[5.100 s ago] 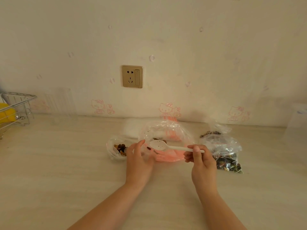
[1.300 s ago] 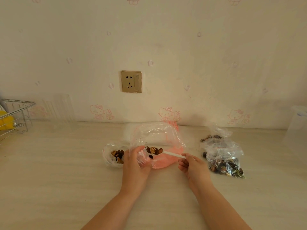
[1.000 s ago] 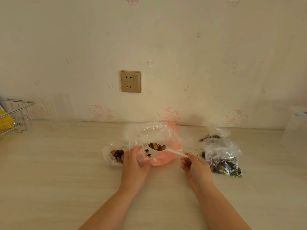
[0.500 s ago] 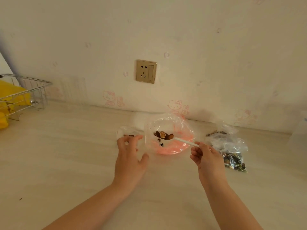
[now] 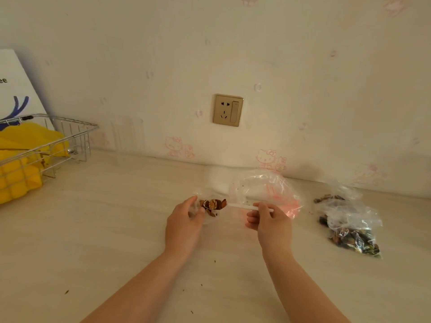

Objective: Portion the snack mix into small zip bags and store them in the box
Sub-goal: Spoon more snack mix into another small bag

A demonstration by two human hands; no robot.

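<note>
The loaded white plastic spoon (image 5: 235,205) has left the large clear bag with pink print (image 5: 268,194), where it sat half a second ago, and now hangs over the mouth of the small clear zip bag (image 5: 205,209) lying on the pale wood-grain tabletop (image 5: 105,229). The right hand (image 5: 268,220) has its grip clamped on the spoon's handle, the bowl heaped with brown snack mix (image 5: 213,203). The left hand (image 5: 184,220) has moved off the large bag and pinches the small bag's edge, seemingly to hold its mouth apart. This looks like the tipping step of one portion; sealing and boxing remain. More filled clear bags (image 5: 349,227) lie well apart to the right; a wire basket with yellow contents (image 5: 42,148) stands far left.
</note>
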